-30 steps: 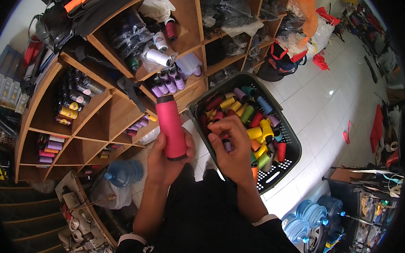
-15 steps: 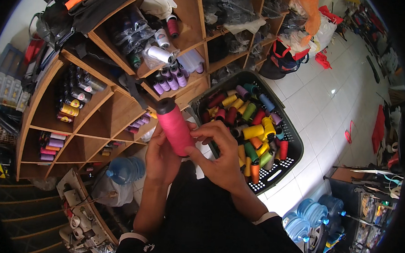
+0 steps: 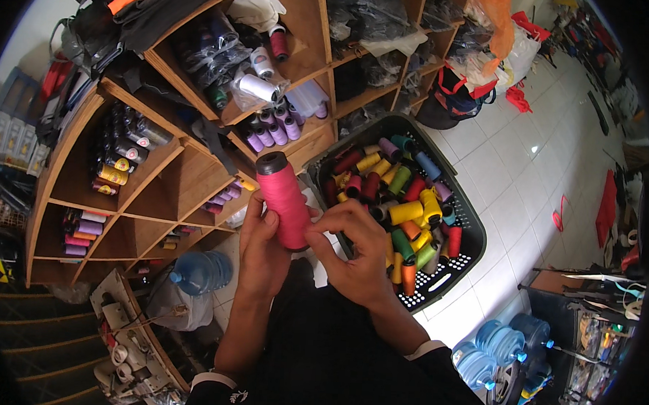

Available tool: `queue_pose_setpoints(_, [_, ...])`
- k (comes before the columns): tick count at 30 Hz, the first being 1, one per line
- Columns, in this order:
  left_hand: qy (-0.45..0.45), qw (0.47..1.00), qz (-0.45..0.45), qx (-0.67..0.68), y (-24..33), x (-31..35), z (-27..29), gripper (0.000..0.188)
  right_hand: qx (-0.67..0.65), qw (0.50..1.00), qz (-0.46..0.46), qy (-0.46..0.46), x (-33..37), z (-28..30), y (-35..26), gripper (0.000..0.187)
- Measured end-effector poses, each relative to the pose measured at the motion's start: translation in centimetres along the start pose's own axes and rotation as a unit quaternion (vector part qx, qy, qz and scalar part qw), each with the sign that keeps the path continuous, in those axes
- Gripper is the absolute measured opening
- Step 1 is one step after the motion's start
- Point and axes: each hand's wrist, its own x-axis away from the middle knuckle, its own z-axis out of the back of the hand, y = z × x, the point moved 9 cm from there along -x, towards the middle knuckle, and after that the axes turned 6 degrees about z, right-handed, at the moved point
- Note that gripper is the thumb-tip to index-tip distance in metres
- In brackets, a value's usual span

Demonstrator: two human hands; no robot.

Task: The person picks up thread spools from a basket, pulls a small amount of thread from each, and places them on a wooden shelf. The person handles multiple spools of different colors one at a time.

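A large pink thread spool [image 3: 285, 204] with a dark top end stands slightly tilted in front of me. My left hand [image 3: 262, 247] is closed around its lower left side, the thumb lying along the thread. Against the spool's right side, my right hand [image 3: 352, 240] makes a pinch, thumb and forefinger pressed together; whatever lies between them is too small to make out. Just beyond my right hand sits a dark green basket [image 3: 466, 263] holding many thread spools in yellow, red, orange, green, blue and purple.
A wooden shelf unit [image 3: 182, 184] with thread spools and plastic-wrapped goods curves round the left and front. Blue water jugs [image 3: 202, 272] stand at lower left and lower right [image 3: 500, 342]. Bags [image 3: 455, 99] rest on the tiled floor [image 3: 520, 183] farther off.
The pink spool has tipped more upright and shifted slightly right. My left thumb now lies across its front. My right hand's fingers have drawn together into a pinch beside it.
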Motion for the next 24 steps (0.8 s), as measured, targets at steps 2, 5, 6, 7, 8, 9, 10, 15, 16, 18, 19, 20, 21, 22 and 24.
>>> queue_pose_setpoints(2, [0.002, 1.000, -0.003, -0.002, 0.3, 0.0, -0.3, 0.044, -0.019, 1.000, -0.011, -0.005, 0.0, 0.0, 0.2, 0.009])
queue_pose_setpoints(5, [0.016, 1.000, -0.003, -0.006, 0.2, 0.1, 0.4, 0.043, -0.054, 0.998, -0.021, 0.002, 0.1, 0.0, 0.8, 0.006])
queue_pose_setpoints(6, [0.019, 1.000, -0.006, -0.008, 0.2, 0.1, 0.5, 0.043, -0.068, 0.997, -0.022, 0.006, 0.2, -0.1, 1.0, 0.006])
queue_pose_setpoints(7, [0.022, 1.000, -0.009, -0.010, 0.2, 0.1, 0.5, 0.043, -0.074, 0.997, -0.029, 0.008, 0.3, -0.1, 1.1, 0.006])
queue_pose_setpoints(8, [0.025, 1.000, -0.012, -0.013, 0.2, 0.1, 0.5, 0.043, -0.080, 0.996, -0.035, 0.010, 0.4, -0.1, 1.2, 0.005])
queue_pose_setpoints(9, [0.028, 0.999, -0.013, -0.013, 0.2, 0.1, 0.5, 0.044, -0.085, 0.995, -0.042, 0.012, 0.5, -0.1, 1.3, 0.005])
queue_pose_setpoints(10, [0.031, 0.999, -0.014, -0.014, 0.2, 0.2, 0.5, 0.045, -0.090, 0.995, -0.042, 0.016, 0.5, -0.1, 1.3, 0.005])
queue_pose_setpoints(15, [0.030, 1.000, -0.005, 0.004, 0.0, 0.3, 0.3, 0.047, -0.108, 0.992, -0.063, 0.025, 0.9, -0.3, 2.0, 0.006])
queue_pose_setpoints(16, [0.027, 1.000, -0.005, 0.007, 0.0, 0.3, 0.2, 0.047, -0.108, 0.992, -0.065, 0.029, 1.0, -0.3, 2.0, 0.006])
queue_pose_setpoints(18, [0.039, 0.999, -0.012, 0.006, 0.1, 0.3, 0.4, 0.047, -0.109, 0.991, -0.068, 0.038, 1.0, -0.2, 1.9, 0.006])
queue_pose_setpoints(19, [0.055, 0.998, -0.019, 0.002, 0.1, 0.4, 0.7, 0.048, -0.103, 0.992, -0.065, 0.031, 0.9, -0.2, 1.7, 0.007])
queue_pose_setpoints(20, [0.071, 0.997, -0.026, -0.003, 0.1, 0.4, 1.1, 0.048, -0.096, 0.993, -0.061, 0.024, 0.7, -0.1, 1.4, 0.007])
queue_pose_setpoints(21, [0.085, 0.995, -0.050, -0.024, 0.4, 0.4, 1.4, 0.048, -0.089, 0.994, -0.057, 0.018, 0.6, 0.0, 1.2, 0.007])
queue_pose_setpoints(22, [0.099, 0.991, -0.074, -0.046, 0.7, 0.4, 1.8, 0.048, -0.074, 0.996, -0.044, 0.015, 0.4, 0.2, 0.7, 0.007])
queue_pose_setpoints(24, [0.109, 0.987, -0.099, -0.066, 1.2, 0.5, 2.0, 0.048, -0.044, 0.999, -0.018, 0.009, 0.2, 0.6, -0.2, 0.008])
